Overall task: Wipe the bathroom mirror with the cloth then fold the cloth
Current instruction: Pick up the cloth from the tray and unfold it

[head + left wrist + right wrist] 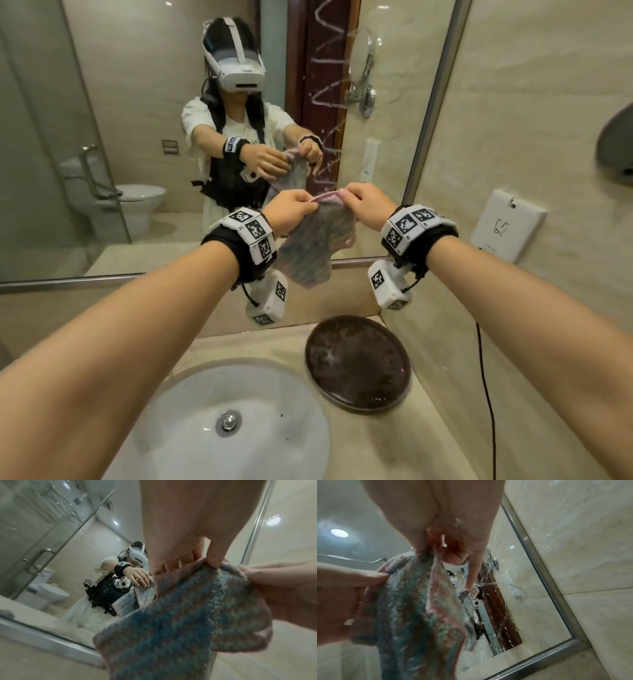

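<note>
A small cloth with blue-green stripes and a pink edge hangs in the air in front of the mirror. My left hand pinches its top left corner, and my right hand pinches the top right corner. The left wrist view has the cloth drooping below the left hand's thumb and fingertips. The right wrist view shows the cloth folded lengthwise under the right hand. Wet zigzag streaks remain on the glass at the right.
A white sink basin lies below my arms in a beige stone counter. A dark round tray sits on the counter at the right. The tiled side wall carries a white wall device and a black cable.
</note>
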`<state>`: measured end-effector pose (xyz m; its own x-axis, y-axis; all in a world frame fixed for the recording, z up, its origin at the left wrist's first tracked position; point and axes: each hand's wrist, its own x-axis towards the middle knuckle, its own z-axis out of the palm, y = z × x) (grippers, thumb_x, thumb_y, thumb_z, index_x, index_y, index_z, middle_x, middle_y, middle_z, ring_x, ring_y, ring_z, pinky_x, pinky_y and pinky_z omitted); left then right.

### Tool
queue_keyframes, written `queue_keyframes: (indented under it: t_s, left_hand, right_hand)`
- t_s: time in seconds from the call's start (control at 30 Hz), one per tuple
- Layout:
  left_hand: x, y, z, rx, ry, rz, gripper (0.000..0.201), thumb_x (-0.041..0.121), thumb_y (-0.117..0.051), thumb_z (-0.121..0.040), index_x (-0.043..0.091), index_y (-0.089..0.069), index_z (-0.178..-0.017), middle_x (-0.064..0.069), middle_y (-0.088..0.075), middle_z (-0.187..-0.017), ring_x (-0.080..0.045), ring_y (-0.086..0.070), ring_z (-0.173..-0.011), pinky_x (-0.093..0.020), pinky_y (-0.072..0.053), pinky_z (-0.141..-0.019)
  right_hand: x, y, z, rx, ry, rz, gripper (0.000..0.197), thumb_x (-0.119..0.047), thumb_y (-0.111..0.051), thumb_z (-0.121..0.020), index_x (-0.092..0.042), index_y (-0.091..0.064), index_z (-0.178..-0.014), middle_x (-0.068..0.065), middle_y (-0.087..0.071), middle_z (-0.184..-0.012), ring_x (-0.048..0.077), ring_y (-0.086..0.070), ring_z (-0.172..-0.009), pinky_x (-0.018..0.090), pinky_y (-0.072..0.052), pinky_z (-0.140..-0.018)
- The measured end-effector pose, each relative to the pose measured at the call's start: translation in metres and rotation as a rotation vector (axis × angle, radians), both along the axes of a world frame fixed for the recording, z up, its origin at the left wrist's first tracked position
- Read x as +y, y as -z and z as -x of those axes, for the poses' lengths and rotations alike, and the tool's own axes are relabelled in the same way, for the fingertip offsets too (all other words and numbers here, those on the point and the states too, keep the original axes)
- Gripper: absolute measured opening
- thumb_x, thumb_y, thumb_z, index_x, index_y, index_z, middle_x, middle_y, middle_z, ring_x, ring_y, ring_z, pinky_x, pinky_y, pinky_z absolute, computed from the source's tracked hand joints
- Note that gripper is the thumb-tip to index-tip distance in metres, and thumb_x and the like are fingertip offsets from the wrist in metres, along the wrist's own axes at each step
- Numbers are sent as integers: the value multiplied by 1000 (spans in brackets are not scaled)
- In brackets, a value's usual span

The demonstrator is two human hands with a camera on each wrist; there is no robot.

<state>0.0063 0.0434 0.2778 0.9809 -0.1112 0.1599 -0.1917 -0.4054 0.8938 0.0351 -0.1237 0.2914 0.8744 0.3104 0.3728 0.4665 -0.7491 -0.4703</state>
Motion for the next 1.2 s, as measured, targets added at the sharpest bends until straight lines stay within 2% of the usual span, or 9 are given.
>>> queue_keyframes:
  t_s: [0.13, 0.3, 0.4, 0.53, 0.63, 0.73, 0.9, 1.07, 1.2]
  left_hand:
    - [8, -27, 8, 10, 105, -48, 24, 22, -58, -91, 21, -59, -67, 11, -53, -52, -5, -44, -53, -17, -35, -46]
    - [10, -41, 5, 27, 91, -16, 24, 20, -50, -96, 13, -61, -77, -2, -54, -71, -11, -49, -66, -23, -40, -58]
    - [10, -48, 7, 54, 92, 37, 27, 22, -45, -98, 17, -56, -74, -3, -54, -73, -16, -53, -68, -29, -47, -63]
    - [5, -57, 13, 115, 159, 147, 20, 23, -38, -100, 13, -55, -97, -6, -55, -79, -20, -56, -69, -33, -51, -60]
    - [0, -61, 12, 76, 182, 170, 25, 21, -37, -101, 16, -56, -85, -5, -56, -77, -18, -55, -67, -27, -48, -56]
    - [-6, -65, 9, 15, 168, 116, 29, 20, -38, -100, 20, -54, -76, -3, -53, -74, -14, -53, -65, -22, -45, -52]
    - [-3, -73, 6, -41, 149, 82, 29, 15, -39, -100, 18, -52, -75, -2, -52, -72, -8, -54, -58, -8, -43, -39]
    - [19, -80, 3, -115, 56, 56, 29, 15, -42, -99, 17, -55, -72, -3, -53, -72, -12, -50, -67, -26, -45, -62]
    - [39, -85, 0, -160, -73, -33, 21, 16, -45, -97, 9, -62, -87, -2, -51, -71, -10, -48, -65, -22, -39, -60]
  right_hand:
    - [0, -5, -5, 95, 32, -223, 34, -22, -34, -101, -5, -54, -80, 1, -47, -72, 20, -44, -83, 29, -34, -71]
    - [2, -21, 0, 9, 14, -210, 32, -20, -40, -100, -9, -47, -71, 2, -44, -66, 17, -42, -75, 24, -32, -60]
    - [1, -28, -1, -7, 15, -205, 33, -24, -42, -99, 0, -55, -79, 11, -45, -72, 17, -42, -69, 25, -32, -64]
    - [2, -27, 4, 60, 8, -163, 46, -37, -36, -99, 2, -59, -102, 8, -54, -89, 18, -49, -82, 29, -38, -74]
    - [3, -19, 0, -1, 81, -194, 43, -43, -41, -96, -8, -54, -117, 6, -52, -109, 18, -52, -97, 33, -44, -88]
    - [3, -13, 0, -9, 156, -358, 38, -49, -37, -96, -14, -54, -97, 0, -56, -92, 18, -53, -87, 35, -46, -84]
    - [19, -4, 24, 344, -147, -416, 40, -34, -48, -95, -5, -53, -122, 5, -60, -107, 16, -57, -97, 10, -46, -64]
    - [24, -7, 17, 411, -193, -396, 25, -25, -61, -89, -10, -62, -109, 9, -63, -106, 22, -58, -101, 34, -48, -87]
    - [13, -17, 11, 434, -194, -334, 37, -25, -58, -91, 8, -59, -107, 11, -56, -95, 21, -52, -89, 29, -44, -72]
